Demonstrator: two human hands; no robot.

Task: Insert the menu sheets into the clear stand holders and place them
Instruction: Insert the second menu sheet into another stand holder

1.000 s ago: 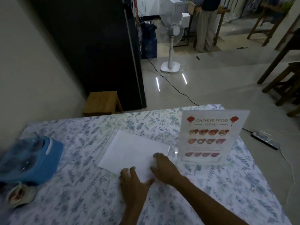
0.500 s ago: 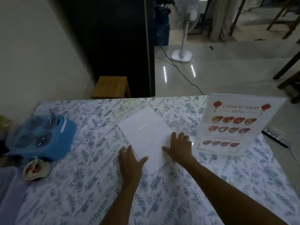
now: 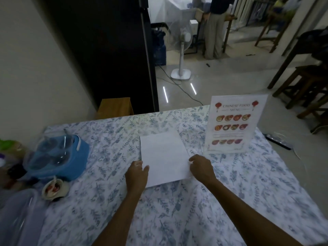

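A white sheet [image 3: 163,157] lies blank side up on the floral tablecloth [image 3: 177,210], squarely in front of me. My left hand [image 3: 136,173] is at its lower left edge with the thumb on top of the paper. My right hand [image 3: 201,167] curls its fingers around the lower right edge. To the right, a clear stand holder [image 3: 234,125] stands upright with a Chinese food menu inside it, facing me. A faint clear edge shows beside the sheet; I cannot tell whether the sheet rests on a flat holder.
A blue container with a clear lid [image 3: 58,157], a small cup [image 3: 54,189] and a clear plastic box [image 3: 16,219] crowd the table's left side. Beyond the far edge are a wooden stool [image 3: 115,107], a standing fan [image 3: 181,50], a person [image 3: 214,27] and wooden stools [image 3: 310,86].
The sheet has turned from a slant to square with me. My hands have moved from its near corner to its left and right edges.
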